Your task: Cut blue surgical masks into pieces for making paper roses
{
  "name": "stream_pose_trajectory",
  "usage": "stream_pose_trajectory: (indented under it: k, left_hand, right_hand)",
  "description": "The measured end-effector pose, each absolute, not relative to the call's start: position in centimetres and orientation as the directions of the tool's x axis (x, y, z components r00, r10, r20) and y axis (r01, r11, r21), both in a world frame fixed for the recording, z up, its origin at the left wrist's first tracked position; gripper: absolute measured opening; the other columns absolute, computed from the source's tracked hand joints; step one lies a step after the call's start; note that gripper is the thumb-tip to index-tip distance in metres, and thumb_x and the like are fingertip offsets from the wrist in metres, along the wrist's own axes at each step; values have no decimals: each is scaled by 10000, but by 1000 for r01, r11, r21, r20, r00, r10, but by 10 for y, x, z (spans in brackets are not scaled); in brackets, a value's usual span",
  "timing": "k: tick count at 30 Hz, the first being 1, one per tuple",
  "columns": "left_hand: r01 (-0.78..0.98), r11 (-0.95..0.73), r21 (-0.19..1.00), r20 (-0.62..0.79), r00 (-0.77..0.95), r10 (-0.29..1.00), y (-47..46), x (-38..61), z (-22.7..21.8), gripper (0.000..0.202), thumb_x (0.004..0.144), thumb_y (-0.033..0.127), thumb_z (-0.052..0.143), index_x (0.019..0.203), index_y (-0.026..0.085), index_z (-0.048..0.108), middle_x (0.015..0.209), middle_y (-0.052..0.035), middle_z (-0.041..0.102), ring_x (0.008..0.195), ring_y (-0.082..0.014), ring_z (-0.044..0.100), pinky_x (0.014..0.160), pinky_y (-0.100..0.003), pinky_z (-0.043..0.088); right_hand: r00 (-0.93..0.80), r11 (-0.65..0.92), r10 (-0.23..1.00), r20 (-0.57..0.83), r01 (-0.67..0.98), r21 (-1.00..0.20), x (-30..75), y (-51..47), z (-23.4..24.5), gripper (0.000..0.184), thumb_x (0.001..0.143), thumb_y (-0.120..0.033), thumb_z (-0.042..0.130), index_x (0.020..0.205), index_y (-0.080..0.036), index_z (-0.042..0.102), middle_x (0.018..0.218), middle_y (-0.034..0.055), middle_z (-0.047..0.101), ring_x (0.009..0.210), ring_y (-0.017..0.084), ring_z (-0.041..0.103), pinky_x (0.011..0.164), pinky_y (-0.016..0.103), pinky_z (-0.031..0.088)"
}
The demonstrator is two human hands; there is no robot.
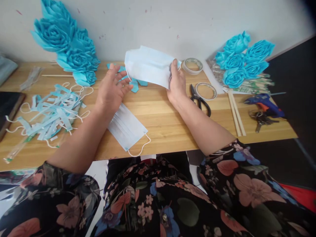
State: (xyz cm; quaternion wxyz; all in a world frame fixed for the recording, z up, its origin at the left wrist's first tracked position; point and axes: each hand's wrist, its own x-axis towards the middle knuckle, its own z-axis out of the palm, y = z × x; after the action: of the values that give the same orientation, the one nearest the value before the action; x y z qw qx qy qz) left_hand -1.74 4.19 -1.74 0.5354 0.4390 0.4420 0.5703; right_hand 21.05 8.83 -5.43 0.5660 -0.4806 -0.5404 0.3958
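Note:
My right hand (177, 84) pinches the right end of a pale blue face mask (148, 65) and holds it lifted above the wooden table (160, 115). My left hand (111, 89) hovers open with fingers spread, just left of and below that mask, touching nothing I can make out. A second face mask (127, 128) lies flat on the table under my left wrist, its ear loop hanging at the front edge. Small blue paper pieces (134, 84) lie between my hands.
Blue paper roses lean on the wall at back left (69, 42) and back right (243, 57). Cut mask strips and ear loops (49, 112) pile at left. Black scissors (199, 98), two tape rolls (192, 65), wooden sticks (236, 112), a blue glue gun (265, 103) and keys (261, 120) lie at right.

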Motion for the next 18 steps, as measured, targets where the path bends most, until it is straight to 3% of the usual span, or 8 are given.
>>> stream_pose_trajectory:
  k: [2, 4, 8, 11, 15, 18]
  left_hand:
    - [-205, -58, 977, 49, -48, 998, 44, -21, -21, 541, 837, 776, 568, 1032, 275, 631, 1066, -94, 682, 1129, -274, 640, 790, -363, 560]
    - [-188, -68, 980, 64, -28, 998, 45, -23, -22, 539, 833, 779, 566, 1014, 276, 635, 1080, -104, 689, 1143, -280, 646, 795, -364, 572]
    - [-221, 46, 974, -23, 106, 994, 40, -17, -15, 560, 841, 776, 548, 984, 247, 663, 1101, -121, 713, 1094, -284, 679, 778, -360, 590]
    - [-238, 124, 963, -69, 227, 972, 29, -4, -7, 541, 850, 727, 593, 1035, 225, 678, 1141, -131, 717, 1120, -288, 680, 803, -371, 597]
    - [-202, 46, 978, 26, 340, 940, 13, 8, -1, 529, 744, 603, 790, 1103, 233, 672, 1137, -118, 717, 1194, -309, 649, 897, -412, 582]
    - [-212, -13, 977, 82, 322, 943, 10, 10, -3, 556, 656, 560, 865, 1060, 226, 680, 1084, -113, 732, 1182, -334, 646, 919, -439, 577]
  right_hand:
    - [216, 190, 961, 175, -47, -981, 210, 87, -50, 713, 872, -845, 360, 1130, -230, 610, 1146, 105, 702, 1101, 234, 686, 785, 326, 592]
    - [204, 177, 966, 159, -73, -981, 210, 86, -45, 631, 899, -789, 424, 1153, -243, 611, 1137, 92, 710, 1114, 243, 683, 778, 340, 594]
    - [52, 173, 983, 174, 15, -985, 205, 81, -33, 509, 816, -705, 655, 1082, -272, 662, 984, 61, 743, 1071, 257, 690, 767, 356, 603]
    - [9, 160, 987, 160, 7, -987, 197, 72, -28, 479, 778, -684, 709, 1047, -290, 675, 955, 53, 753, 1044, 253, 699, 759, 353, 614]
    - [-155, 105, 982, 107, -17, -994, 188, 54, -28, 568, 725, -724, 734, 1017, -240, 676, 922, 55, 741, 982, 256, 707, 754, 362, 616]
    - [-308, 64, 950, 57, 13, -998, 188, 44, -29, 564, 671, -711, 788, 913, -215, 672, 855, 44, 719, 902, 248, 705, 731, 359, 611]
